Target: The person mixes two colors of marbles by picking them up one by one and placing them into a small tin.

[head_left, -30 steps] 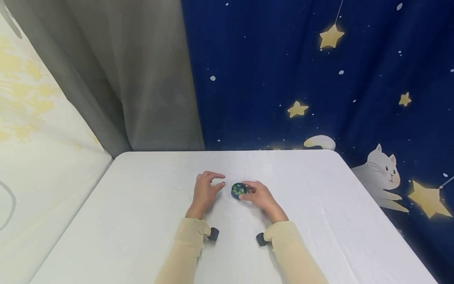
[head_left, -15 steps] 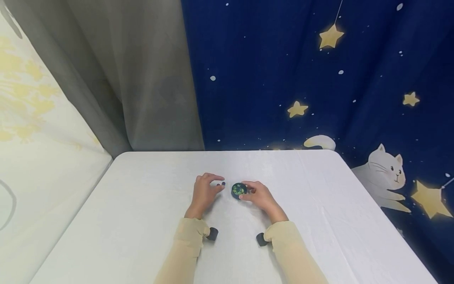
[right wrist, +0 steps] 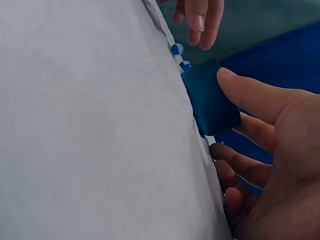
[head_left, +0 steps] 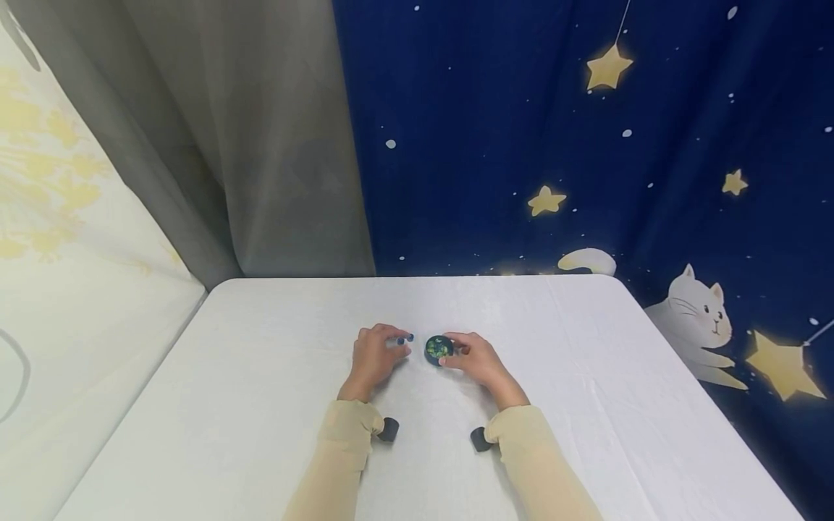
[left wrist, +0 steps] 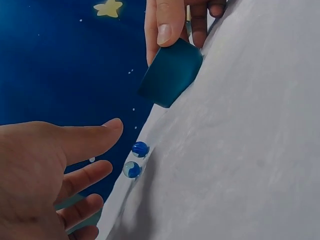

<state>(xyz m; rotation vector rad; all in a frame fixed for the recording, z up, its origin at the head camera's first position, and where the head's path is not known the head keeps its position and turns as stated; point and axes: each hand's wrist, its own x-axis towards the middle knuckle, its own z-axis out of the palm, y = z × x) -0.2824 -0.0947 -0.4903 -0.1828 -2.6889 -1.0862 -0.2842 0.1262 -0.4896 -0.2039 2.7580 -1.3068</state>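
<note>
Two blue-and-clear glass marbles (left wrist: pixel 140 149) lie close together on the white table, a short way left of a small round teal tin (head_left: pixel 439 351) with a green-patterned top. My left hand (head_left: pixel 376 356) is beside the marbles, thumb and fingers spread apart and relaxed; in the left wrist view a gap shows between the fingertips and the marbles. With thumb and fingers, my right hand (head_left: pixel 478 359) grips the tin by its right side, keeping it at the table surface. The teal side wall of the tin (right wrist: pixel 210 100) faces the right wrist view; its inside is hidden.
A white-covered table (head_left: pixel 260 434) spreads around both hands. Behind it hang a grey curtain (head_left: pixel 287 145) and a dark blue curtain (head_left: pixel 469 145) with stars and a cat. Black wrist devices (head_left: pixel 389 430) sit at both cuffs.
My left hand has drawn back slightly toward me and to the left, and both marbles now show between its finger and thumb. The right hand and the tin have stayed in place.
</note>
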